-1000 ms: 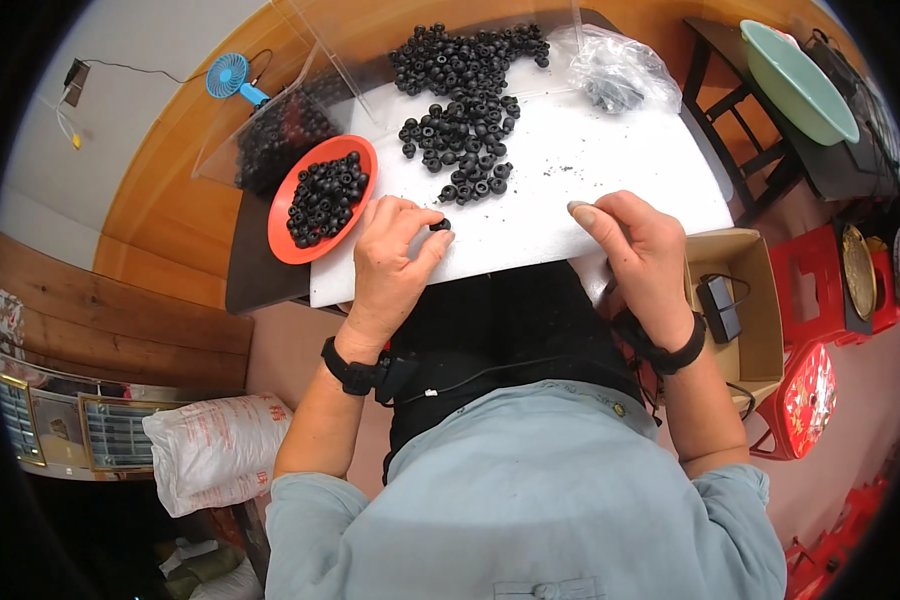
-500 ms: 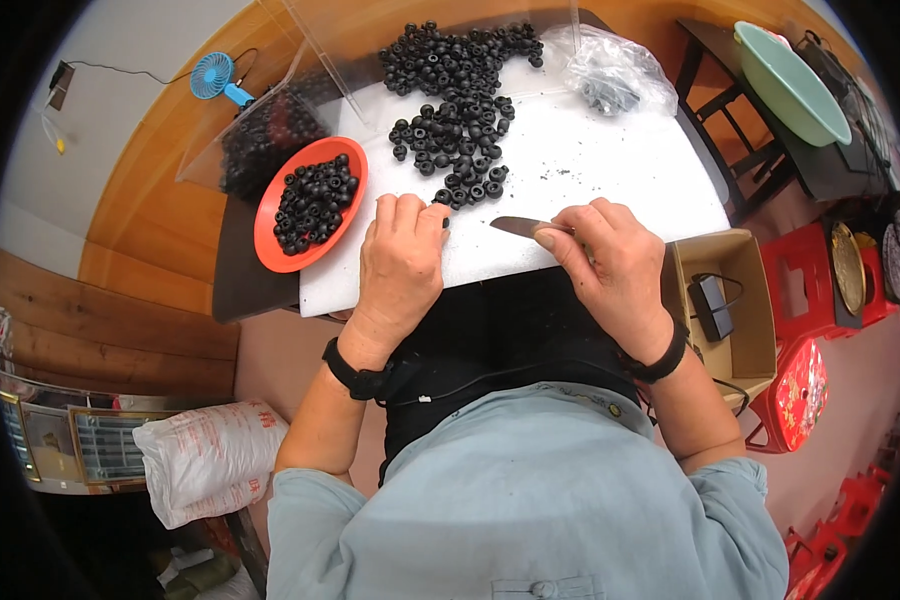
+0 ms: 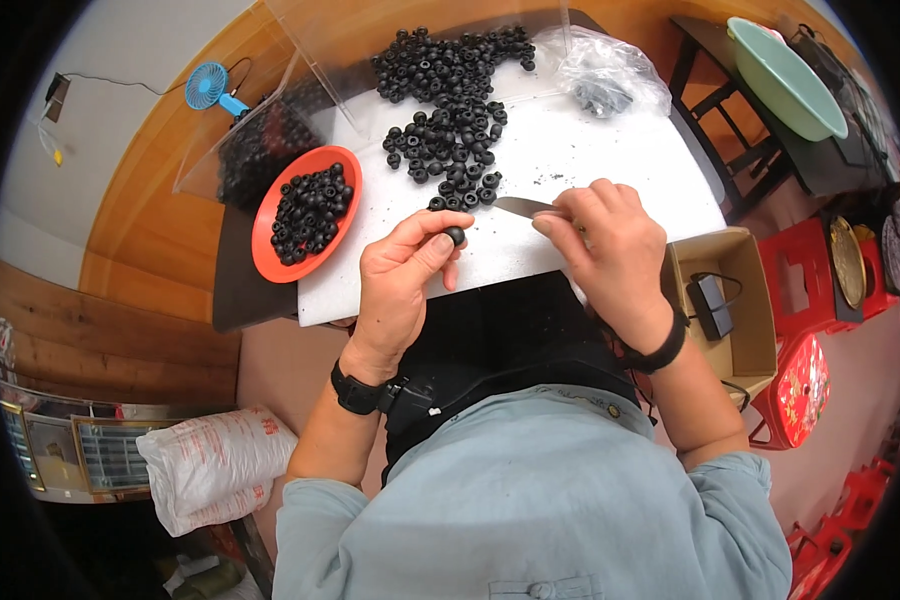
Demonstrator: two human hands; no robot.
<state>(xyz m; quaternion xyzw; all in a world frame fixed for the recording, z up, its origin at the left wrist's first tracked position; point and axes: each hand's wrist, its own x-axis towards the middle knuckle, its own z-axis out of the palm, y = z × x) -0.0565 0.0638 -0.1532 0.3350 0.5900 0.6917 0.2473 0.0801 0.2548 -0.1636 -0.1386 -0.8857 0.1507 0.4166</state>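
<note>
Between the thumb and fingers of my left hand (image 3: 402,275) is one small round black bead-like piece (image 3: 455,236). My right hand (image 3: 610,240) grips a small knife (image 3: 522,207), its blade pointing left toward the loose pieces. The knife's handle is mostly hidden in my fingers. A pile of similar black pieces (image 3: 445,130), many with a hole or rimmed opening, stretches from the back of the white board (image 3: 560,240) to just beyond my left hand. Left of that hand, an orange-red bowl (image 3: 267,250) holds many more of them.
A clear bin (image 3: 195,160) with black pieces stands at the back left, beside a blue fan (image 3: 207,87). A clear plastic bag (image 3: 615,70) lies at the back right. Right of the board are a cardboard box (image 3: 755,330) and a green basin (image 3: 785,85).
My left hand has turned and drawn back toward me from the near end of the pile, with a black piece now showing in its fingers. The knife has tilted and shifted slightly.
</note>
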